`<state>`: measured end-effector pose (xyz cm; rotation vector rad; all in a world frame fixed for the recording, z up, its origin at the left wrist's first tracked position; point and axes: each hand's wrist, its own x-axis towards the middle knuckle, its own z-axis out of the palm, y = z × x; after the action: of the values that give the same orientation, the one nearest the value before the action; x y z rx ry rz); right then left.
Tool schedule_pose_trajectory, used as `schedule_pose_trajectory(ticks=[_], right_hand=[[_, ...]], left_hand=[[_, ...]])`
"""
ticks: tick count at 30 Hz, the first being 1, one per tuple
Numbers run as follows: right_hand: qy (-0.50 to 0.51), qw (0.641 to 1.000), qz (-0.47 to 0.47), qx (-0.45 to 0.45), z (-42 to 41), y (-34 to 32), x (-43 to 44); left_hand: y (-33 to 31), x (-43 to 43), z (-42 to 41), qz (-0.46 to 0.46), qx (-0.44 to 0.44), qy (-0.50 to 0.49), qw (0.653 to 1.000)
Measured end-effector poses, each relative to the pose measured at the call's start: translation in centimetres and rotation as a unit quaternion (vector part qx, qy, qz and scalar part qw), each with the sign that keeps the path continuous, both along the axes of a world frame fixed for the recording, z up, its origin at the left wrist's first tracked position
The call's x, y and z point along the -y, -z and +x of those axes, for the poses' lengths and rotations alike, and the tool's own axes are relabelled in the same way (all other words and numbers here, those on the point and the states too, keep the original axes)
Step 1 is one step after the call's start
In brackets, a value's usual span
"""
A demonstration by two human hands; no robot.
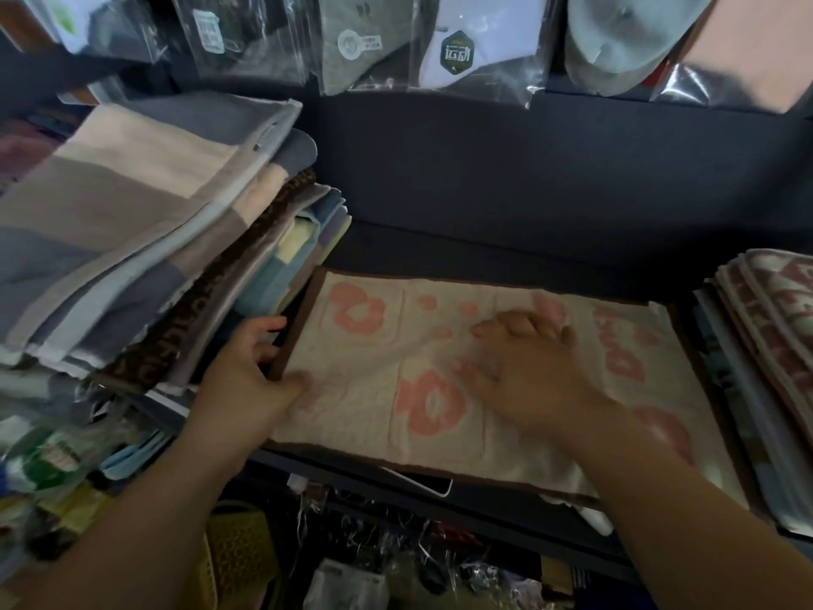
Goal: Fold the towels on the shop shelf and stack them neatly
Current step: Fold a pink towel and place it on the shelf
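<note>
Towel with pink flowers lies flat on a dark shelf, beside a folded stack.
Left hand pinches its brown left edge; right hand presses flat on its middle.

green badge reading 运动, on a hanging clear packet

Towel – soft matt terry cloth; hanging packets – glossy plastic.
</note>
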<state>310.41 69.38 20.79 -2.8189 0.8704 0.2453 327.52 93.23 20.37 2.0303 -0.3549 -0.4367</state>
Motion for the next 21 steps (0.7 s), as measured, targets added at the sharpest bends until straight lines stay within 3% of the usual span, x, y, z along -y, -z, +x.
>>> schedule_pose_trajectory(ticks=[3, 6, 10, 12, 17, 19, 21], right_hand=[[-0.077, 0.997, 0.013, 0.024, 3.5, -0.4, -1.4], [-0.152, 0.988, 0.033, -0.014, 6.1, 1.2, -2.6], [-0.142, 0.990, 0.014, -0.016, 7.4, 3.0, -3.0], [-0.136, 0.991, 0.005, -0.013, 7.7, 3.2, -3.1], [-0.140, 0.988, 0.043, 0.056, 8.1, 2.6, -3.8], [-0.099, 0.984, 0.075, 0.128, 7.1, 1.8, -3.2], [-0.047, 0.988, 0.063, 0.136, 5.0, 1.1, -2.0]], left_hand=[[0.2, -0.4, -0.9, -0.031, -0.030, -0.037, 0.998], [0.6, -1.1, -1.5, -0.078, -0.108, -0.076, 0.988], [0.9, -2.0, -1.2, -0.177, -0.268, -0.111, 0.941], [0.5, -2.0, -1.0, -0.199, -0.296, -0.116, 0.927], [-1.4, -0.4, -0.9, -0.165, -0.151, -0.051, 0.973], [-2.6, 0.7, -1.4, -0.152, -0.094, 0.006, 0.984], [-3.8, 2.0, -2.1, -0.149, -0.071, 0.061, 0.984]])
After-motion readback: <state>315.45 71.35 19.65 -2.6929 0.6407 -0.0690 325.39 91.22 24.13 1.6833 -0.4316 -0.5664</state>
